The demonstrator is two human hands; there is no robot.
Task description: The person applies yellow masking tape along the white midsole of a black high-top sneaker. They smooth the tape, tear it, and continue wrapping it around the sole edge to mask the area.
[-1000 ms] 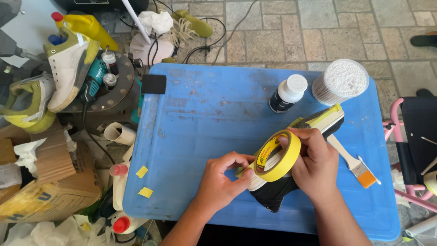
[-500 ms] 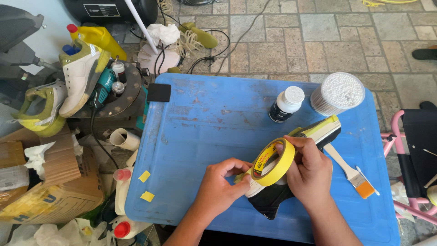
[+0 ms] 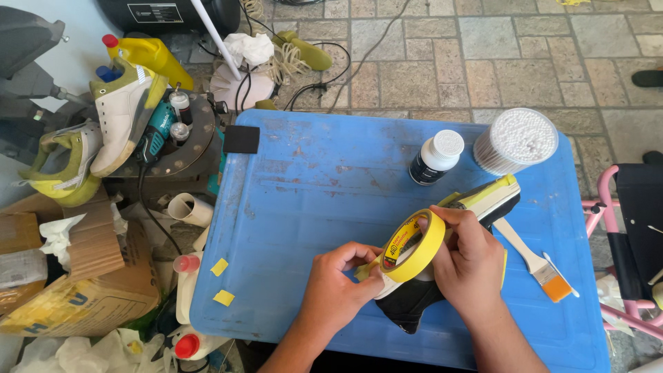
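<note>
A black shoe with a yellow and white sole [image 3: 487,197] lies on the blue plastic lid [image 3: 311,186] that serves as a work surface. My right hand [image 3: 469,262] rests over the shoe and holds a yellow roll of masking tape [image 3: 414,246] upright against it. Just left of the roll, my left hand [image 3: 338,283] pinches the loose end of the tape at the shoe's white sole edge. Much of the shoe is hidden under both hands.
On the lid stand a small black bottle with a white cap [image 3: 436,157] and a round tub of cotton swabs [image 3: 516,140]. A paintbrush [image 3: 539,262] lies at the right. Two yellow tape scraps [image 3: 221,282] stick to the left edge. Shoes [image 3: 117,110], a power tool and boxes crowd the left.
Both hands stay on the shoe and tape; the roll has tipped slightly and the view has shifted a little.
</note>
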